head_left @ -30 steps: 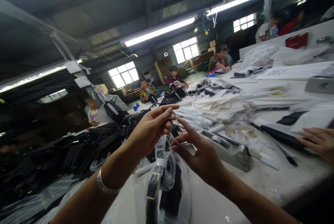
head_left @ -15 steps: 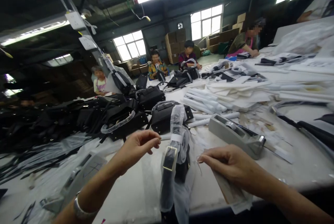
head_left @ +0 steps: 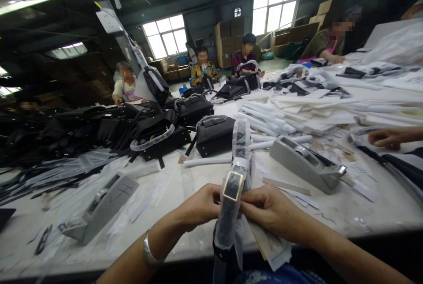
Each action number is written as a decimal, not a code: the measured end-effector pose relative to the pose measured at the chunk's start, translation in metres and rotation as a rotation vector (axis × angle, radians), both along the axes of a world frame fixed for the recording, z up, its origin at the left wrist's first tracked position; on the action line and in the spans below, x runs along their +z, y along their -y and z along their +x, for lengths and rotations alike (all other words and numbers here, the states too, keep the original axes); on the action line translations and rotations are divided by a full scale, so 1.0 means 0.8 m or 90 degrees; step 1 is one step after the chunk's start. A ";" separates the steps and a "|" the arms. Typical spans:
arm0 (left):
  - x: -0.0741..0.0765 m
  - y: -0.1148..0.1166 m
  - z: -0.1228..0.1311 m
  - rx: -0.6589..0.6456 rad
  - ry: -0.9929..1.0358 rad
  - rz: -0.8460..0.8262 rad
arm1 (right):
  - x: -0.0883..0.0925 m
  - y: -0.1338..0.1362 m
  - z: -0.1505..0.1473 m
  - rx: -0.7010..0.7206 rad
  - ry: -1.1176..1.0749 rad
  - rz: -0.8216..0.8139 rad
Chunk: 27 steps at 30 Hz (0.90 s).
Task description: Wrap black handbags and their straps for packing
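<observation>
A black strap with a gold square buckle [head_left: 233, 185], wrapped in clear plastic film, stands upright in front of me at the table's near edge. My left hand [head_left: 198, 207] grips it from the left, fingers curled closed just under the buckle. From the right, my right hand [head_left: 269, 208] is closed on the same wrapped strap [head_left: 228, 222], with a paper slip [head_left: 271, 248] lying under my right wrist. A silver bangle [head_left: 148, 253] sits on my left wrist.
A grey tape dispenser [head_left: 306, 162] stands right of the strap and another [head_left: 102, 204] lies at the left. Black handbags [head_left: 214, 134] crowd the middle and left. White paper stacks [head_left: 313, 112] fill the right. A co-worker's hand [head_left: 386, 137] rests at the right; several people sit at the far side.
Both hands came down and together from apart. They now close on the wrapped strap below the buckle. The view tilted down, and a co-worker's hand has come into view at the right.
</observation>
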<state>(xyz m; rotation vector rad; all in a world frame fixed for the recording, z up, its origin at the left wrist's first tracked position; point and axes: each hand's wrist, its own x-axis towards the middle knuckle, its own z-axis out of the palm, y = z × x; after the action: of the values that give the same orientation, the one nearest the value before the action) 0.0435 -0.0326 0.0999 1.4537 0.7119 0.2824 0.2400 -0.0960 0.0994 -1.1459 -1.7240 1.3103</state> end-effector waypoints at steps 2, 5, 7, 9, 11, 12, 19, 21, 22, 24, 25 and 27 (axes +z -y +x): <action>-0.002 0.001 -0.004 0.002 0.012 -0.012 | -0.001 0.002 0.002 0.007 -0.021 -0.005; -0.006 0.002 -0.015 0.036 0.025 0.013 | -0.002 0.008 0.008 0.016 -0.040 -0.007; -0.009 0.003 -0.026 0.072 0.044 0.026 | -0.003 0.012 0.011 0.020 -0.040 -0.009; -0.012 0.004 -0.036 0.090 0.060 0.016 | -0.004 0.017 0.013 0.023 -0.032 -0.007; -0.014 0.007 -0.046 0.098 0.081 -0.014 | -0.006 0.022 0.014 0.024 -0.022 0.000; -0.014 0.009 -0.050 0.106 0.090 -0.028 | -0.006 0.024 0.015 0.024 -0.017 0.000; -0.008 0.021 -0.034 0.116 0.040 0.019 | -0.006 0.024 0.008 0.008 0.009 0.017; -0.006 0.021 -0.020 0.083 0.032 0.041 | -0.005 0.020 0.003 0.024 0.034 0.028; -0.004 0.020 -0.015 0.070 0.030 0.050 | -0.004 0.018 0.001 0.032 0.042 0.034; -0.002 0.017 -0.011 0.058 0.033 0.054 | -0.002 0.015 0.003 0.041 0.045 0.048; -0.001 0.017 -0.014 0.061 0.038 0.054 | -0.002 0.014 0.006 0.041 0.045 0.050; -0.001 0.017 -0.028 0.082 0.042 0.058 | -0.004 0.017 0.014 0.029 0.046 0.039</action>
<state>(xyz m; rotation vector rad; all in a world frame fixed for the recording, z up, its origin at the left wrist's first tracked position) 0.0210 -0.0466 0.0994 1.4795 0.7487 0.4661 0.2516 -0.1099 0.0964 -1.1373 -1.8395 1.2479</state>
